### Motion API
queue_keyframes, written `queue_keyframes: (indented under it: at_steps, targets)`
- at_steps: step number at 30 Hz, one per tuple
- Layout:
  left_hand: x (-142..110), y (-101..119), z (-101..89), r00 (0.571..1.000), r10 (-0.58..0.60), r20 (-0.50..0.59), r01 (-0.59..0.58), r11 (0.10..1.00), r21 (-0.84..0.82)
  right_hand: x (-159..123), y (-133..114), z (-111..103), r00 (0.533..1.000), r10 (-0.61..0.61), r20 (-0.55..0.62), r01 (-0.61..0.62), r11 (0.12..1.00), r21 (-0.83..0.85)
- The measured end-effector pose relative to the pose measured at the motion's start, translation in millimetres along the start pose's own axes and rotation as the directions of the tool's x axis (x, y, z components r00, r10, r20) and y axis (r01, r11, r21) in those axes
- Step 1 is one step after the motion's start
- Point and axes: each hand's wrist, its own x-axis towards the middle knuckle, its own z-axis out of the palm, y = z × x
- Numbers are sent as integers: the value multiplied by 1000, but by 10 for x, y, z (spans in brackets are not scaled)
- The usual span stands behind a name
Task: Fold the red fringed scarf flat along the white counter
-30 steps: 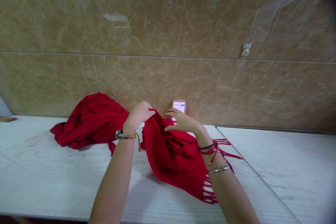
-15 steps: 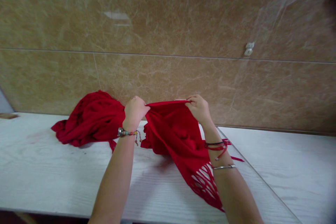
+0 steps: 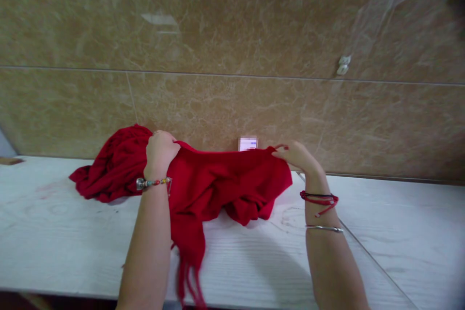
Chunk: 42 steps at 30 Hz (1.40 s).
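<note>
Brown marbled wall (image 3: 225,34) fills the upper frame, glossy, with one near-level joint running side to side and a pale reflection (image 3: 159,20) at upper left of centre. Small white figure (image 3: 343,65) on the wall, upper right. White wood-grained bench (image 3: 90,247) spans the lower frame; a dark seam (image 3: 374,256) cuts diagonally through its right part. Brown block (image 3: 10,160) at far left, where bench meets wall.

Red scarf (image 3: 232,169) in the middle of the frame, stretched between both hands. Long axis lies left to right, upper edge nearly level with a slight sag. From its left part a narrower tail drops toward the bottom of the frame, fringe (image 3: 191,281) pointing down, blurred. Bunched folds low on the right side; cannot tell whether they touch the bench.

Left hand (image 3: 160,152) closed on the scarf's upper left corner, beaded bracelet (image 3: 154,182) at the wrist. Right hand (image 3: 296,155) pinches the upper edge near its right end; cords and a silver bangle (image 3: 325,228) on that arm.

Second red cloth (image 3: 112,169) heaped left of centre, partly behind the left hand. Lit phone (image 3: 248,144) against the wall, lower part hidden by the scarf
</note>
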Motion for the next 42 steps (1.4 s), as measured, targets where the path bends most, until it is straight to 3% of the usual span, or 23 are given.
queue_keyframes:
  at_steps: [2, 5, 8, 12, 16, 19, 23, 27, 29, 31, 33, 35, 38, 40, 42]
  targets:
    - [-2, 102, 39, 994, 102, 49, -102, 995, -9, -15, -171, 172, 975, -156, 156, 152, 988, 37]
    - [-40, 333, 64, 970, 221, 101, -217, 975, -49, -69, -590, 484, 941, -324, 100, 313, 943, 108]
    - [-93, 524, 44, 940, 311, 138, -294, 947, -125, -132, -956, 729, 941, -337, 25, 327, 928, 179]
    - [-131, 611, -1, 909, 386, 159, -346, 910, -228, -170, -1132, 857, 946, -323, -2, 310, 906, 287]
    - [-132, 594, 3, 924, 364, 119, -336, 919, -207, -169, -1128, 874, 931, -363, -36, 351, 866, 357]
    - [-117, 532, 36, 941, 330, 80, -316, 937, -147, -115, -1045, 801, 948, -299, -108, 317, 880, 353]
    - [-73, 373, 54, 968, 245, 57, -241, 968, -69, 24, -692, 509, 949, -89, -301, 206, 899, 386]
    - [-42, 260, 9, 983, 185, 10, -185, 983, -19, 79, -242, 166, 896, 207, -392, -72, 940, 333]
    - [-43, 273, -20, 978, 206, 18, -205, 978, -41, 54, -111, 59, 914, 247, -323, -189, 961, 202]
    - [-56, 333, -34, 963, 263, 57, -256, 961, -105, 14, -85, 25, 973, 203, -112, -200, 979, 35]
    - [-77, 426, -26, 945, 315, 93, -297, 941, -163, -28, -166, 71, 987, 70, 143, -63, 997, -50]
    - [-103, 531, -2, 932, 344, 115, -320, 930, -182, -71, -340, 195, 951, -121, 286, 131, 991, -18]
    - [-139, 666, 28, 916, 382, 122, -355, 914, -194, -136, -696, 472, 890, -328, 318, 323, 944, 69]
    - [-155, 713, 29, 909, 404, 106, -377, 903, -209, -161, -900, 636, 863, -358, 356, 358, 931, 69]
    - [-158, 711, 19, 911, 403, 90, -377, 901, -216, -151, -998, 708, 868, -326, 373, 333, 942, 47]
